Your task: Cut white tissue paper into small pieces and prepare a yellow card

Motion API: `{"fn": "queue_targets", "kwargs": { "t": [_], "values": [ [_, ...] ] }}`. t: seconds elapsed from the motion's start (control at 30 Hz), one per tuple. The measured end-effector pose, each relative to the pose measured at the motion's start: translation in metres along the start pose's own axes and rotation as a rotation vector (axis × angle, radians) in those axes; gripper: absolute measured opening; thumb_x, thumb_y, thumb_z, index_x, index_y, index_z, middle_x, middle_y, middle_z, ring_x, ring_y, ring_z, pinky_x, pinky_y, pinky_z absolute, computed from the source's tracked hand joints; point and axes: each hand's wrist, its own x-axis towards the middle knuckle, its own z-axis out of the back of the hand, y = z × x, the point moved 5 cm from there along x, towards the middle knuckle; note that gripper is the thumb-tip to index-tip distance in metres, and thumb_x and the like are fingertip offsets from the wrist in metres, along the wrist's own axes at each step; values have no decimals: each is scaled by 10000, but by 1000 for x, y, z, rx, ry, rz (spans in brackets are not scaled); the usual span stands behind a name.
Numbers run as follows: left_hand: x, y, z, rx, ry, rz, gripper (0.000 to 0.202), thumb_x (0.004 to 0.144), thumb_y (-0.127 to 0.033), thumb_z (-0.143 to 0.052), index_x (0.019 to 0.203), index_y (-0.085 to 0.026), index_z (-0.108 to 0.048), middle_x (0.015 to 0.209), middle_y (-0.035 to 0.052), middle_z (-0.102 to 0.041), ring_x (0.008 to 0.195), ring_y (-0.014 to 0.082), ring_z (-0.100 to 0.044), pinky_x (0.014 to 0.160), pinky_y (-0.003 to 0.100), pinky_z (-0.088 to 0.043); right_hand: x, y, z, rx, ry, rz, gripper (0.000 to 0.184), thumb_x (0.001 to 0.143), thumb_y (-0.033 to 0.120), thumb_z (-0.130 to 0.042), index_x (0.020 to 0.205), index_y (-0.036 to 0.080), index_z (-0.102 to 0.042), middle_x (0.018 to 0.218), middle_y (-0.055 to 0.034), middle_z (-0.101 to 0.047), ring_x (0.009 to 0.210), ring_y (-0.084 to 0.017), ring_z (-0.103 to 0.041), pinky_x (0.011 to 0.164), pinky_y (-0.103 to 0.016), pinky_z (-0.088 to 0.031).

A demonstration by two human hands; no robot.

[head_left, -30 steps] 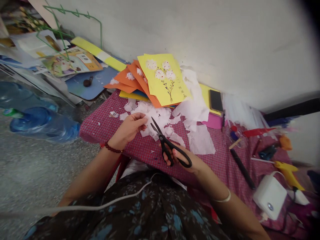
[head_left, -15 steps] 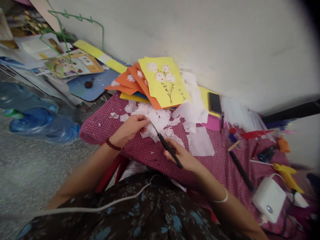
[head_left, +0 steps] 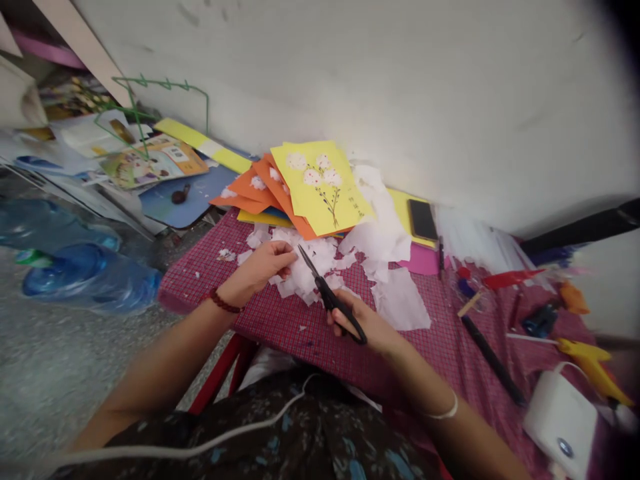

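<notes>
Here, right hand point(head_left: 359, 319) holds scissors point(head_left: 326, 293) (card point(head_left: 320, 192) writing illegible).

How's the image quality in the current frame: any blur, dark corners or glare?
Head view: the scissors and yellow card look fairly clear; the blue water bottle at left looks smeared; the upper right corner falls black; light on the wall is soft, without harsh glare.

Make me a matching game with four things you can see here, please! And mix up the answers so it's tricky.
Things:
1. scissors
2. phone
3. flower card
4. big bottles

Matches:
A. on top of orange cards
B. see-through blue
C. held in the right hand
D. black, lying on yellow paper

Right pairs: 1-C, 2-D, 3-A, 4-B
</notes>
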Motion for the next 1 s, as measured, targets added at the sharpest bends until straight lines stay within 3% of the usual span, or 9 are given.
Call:
{"fn": "queue_targets", "kwargs": {
  "t": [0.1, 0.2, 0.3, 0.43, 0.63, 0.73, 0.83, 0.93, 1.0],
  "values": [
    [-1, -10, 6, 40, -58, -84, 67, 749, -151, -606, 803, -159, -568, 672, -47, -542, 513, 61, -502, 479, 176, -391, 0, 0, -2, 233, 93, 39, 595, 877, 675, -579, 1188, 169, -556, 852, -31, -590, 659, -129, -552, 604, -267, -401],
    [-3, -17, 9, 121, -96, -177, 334, 717, -121, -575, 1046, -163, -608, 964, 19, -644, 616, 66, -555, 521, 181, -429, 3, -7, -6, 433, 152, 11, 614, 864, 685, -592, 1182, 160, -577, 808, -23, -595, 622, -122, -554, 576, -255, -380],
    [-2, -17, 4, 73, -32, -224, 458, 692, -140, -591, 1149, -165, -582, 1215, 81, -619, 710, 83, -616, 573, 204, -473, 7, -7, -13, 553, 225, 25, 590, 864, 673, -599, 1155, 161, -603, 782, -19, -600, 596, -119, -558, 571, -253, -375],
    [0, -10, -8, -64, 104, -174, 493, 680, -193, -639, 1164, -142, -559, 977, 52, -674, 644, 96, -610, 559, 217, -461, 1, 3, -11, 615, 264, 71, 620, 852, 690, -596, 1196, 174, -624, 744, -10, -594, 578, -122, -535, 577, -262, -363],
    [-5, -11, -14, 151, -49, -266, 264, 750, -236, -622, 994, -137, -622, 884, 36, -671, 669, 102, -575, 587, 230, -451, -57, -2, 27, 660, -61, 200, 577, 844, 640, -632, 1268, 248, -622, 806, -18, -587, 634, -151, -513, 617, -296, -378],
    [-11, -15, -35, 391, 18, -345, 183, 803, -274, -617, 927, -144, -652, 830, 35, -668, 691, 128, -584, 601, 251, -447, -99, -25, 33, 702, -203, 222, 595, 870, 624, -598, 1338, 258, -584, 809, -19, -574, 646, -164, -506, 645, -318, -401],
    [-20, -18, -69, 676, 174, -484, 150, 854, -251, -580, 930, -154, -666, 833, 40, -683, 714, 151, -608, 650, 284, -476, -131, -50, 27, 719, -254, 214, 603, 872, 634, -587, 1338, 251, -581, 827, -31, -581, 666, -174, -520, 646, -321, -402],
    [-34, -10, -105, 1015, 331, -653, 183, 884, -210, -554, 1007, -141, -669, 984, 94, -705, 907, 223, -643, 831, 374, -517, -146, -67, 21, 714, -278, 181, 644, 871, 641, -586, 1373, 239, -545, 834, -36, -583, 661, -172, -524, 625, -312, -395],
    [-39, 2, -123, 1218, 359, -741, 267, 884, -185, -555, 1126, -127, -651, 1141, 140, -686, 1090, 288, -608, 966, 456, -484, -147, -72, 20, 718, -272, 176, 649, 877, 637, -584, 1377, 226, -537, 826, -32, -579, 653, -165, -527, 621, -306, -396]
  ]
}}
